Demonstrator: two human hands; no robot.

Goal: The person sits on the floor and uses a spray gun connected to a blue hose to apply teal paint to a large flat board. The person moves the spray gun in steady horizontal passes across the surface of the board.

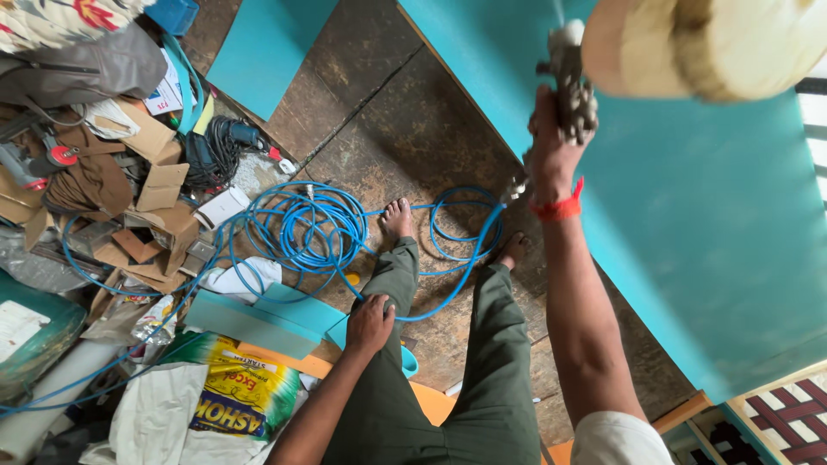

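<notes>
Looked straight down on a dark, stained wooden floor (pixel 431 146). Large teal panel (pixel 689 207) freshly coloured, slanting across the right side; smaller teal sheet (pixel 263 52) near the top. Right hand (pixel 551 146) raised, fingers closed round a spray gun (pixel 570 82) held just over the panel's edge; red band at the wrist. Left hand (pixel 370 323) resting loosely curled on the left knee, holding nothing. Blue hose (pixel 310 224) coiled on the floor by the bare feet, running up toward the gun. Left side heaped with cardboard scraps (pixel 129 189), a black power tool (pixel 215 146), a yellow sack (pixel 241 392), white cloth (pixel 155 413).
</notes>
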